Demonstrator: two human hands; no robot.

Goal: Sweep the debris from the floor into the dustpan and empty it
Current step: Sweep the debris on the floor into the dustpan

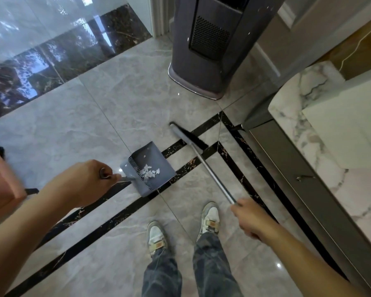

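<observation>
A grey-blue dustpan (156,161) sits low over the grey marble floor in the middle of the view, with several white scraps of debris (148,173) lying inside it by its comb teeth. My left hand (88,181) is shut on the top of the dustpan's upright handle. My right hand (250,217) grips the metal shaft of a broom (210,174), whose grey head with black bristles (189,137) rests on the floor just right of the pan, apart from it.
A tall grey air purifier (204,50) stands ahead. A marble-topped cabinet (321,159) runs along the right. Black inlay strips (201,155) cross the floor. My two feet in white shoes (210,217) stand below the pan. A pink object (0,176) is at the left edge.
</observation>
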